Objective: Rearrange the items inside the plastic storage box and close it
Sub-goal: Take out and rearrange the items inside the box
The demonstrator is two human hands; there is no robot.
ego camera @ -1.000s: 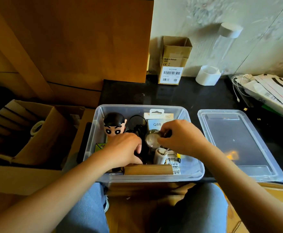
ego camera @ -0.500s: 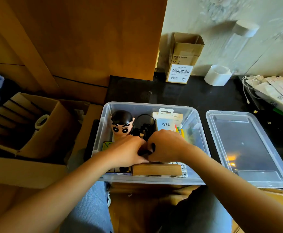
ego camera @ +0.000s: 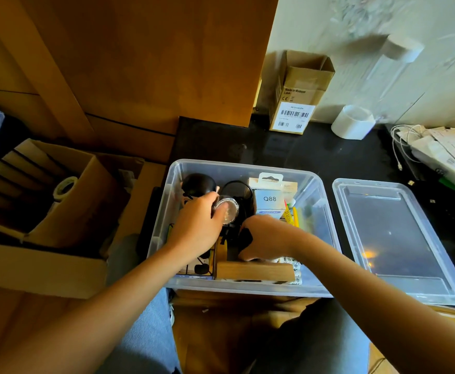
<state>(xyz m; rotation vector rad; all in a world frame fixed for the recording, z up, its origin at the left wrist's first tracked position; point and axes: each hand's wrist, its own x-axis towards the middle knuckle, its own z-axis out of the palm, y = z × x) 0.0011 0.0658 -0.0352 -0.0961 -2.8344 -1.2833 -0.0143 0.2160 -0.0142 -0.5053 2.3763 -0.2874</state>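
The clear plastic storage box point(ego camera: 320, 190) stands open on the dark counter in front of me. Its clear lid point(ego camera: 399, 238) lies flat to the right. My left hand point(ego camera: 196, 225) grips a small round silver-topped item point(ego camera: 227, 210) beside the black-haired cartoon figure point(ego camera: 198, 184) at the box's back left. My right hand point(ego camera: 264, 238) reaches down into the middle and curls round a black object point(ego camera: 245, 237). A white Q88 package point(ego camera: 269, 201) stands at the back. A wooden block point(ego camera: 253, 271) lies along the front wall.
A small open cardboard box with a barcode label point(ego camera: 299, 95) stands by the wall, with a white tape roll point(ego camera: 351, 122) to its right. Cables and papers point(ego camera: 437, 149) lie at the far right. A large cardboard box point(ego camera: 67, 198) sits left.
My left hand has lifted the round silver-topped item up and back toward the figure. My right hand stays low in the middle of the box. The view has shifted left.
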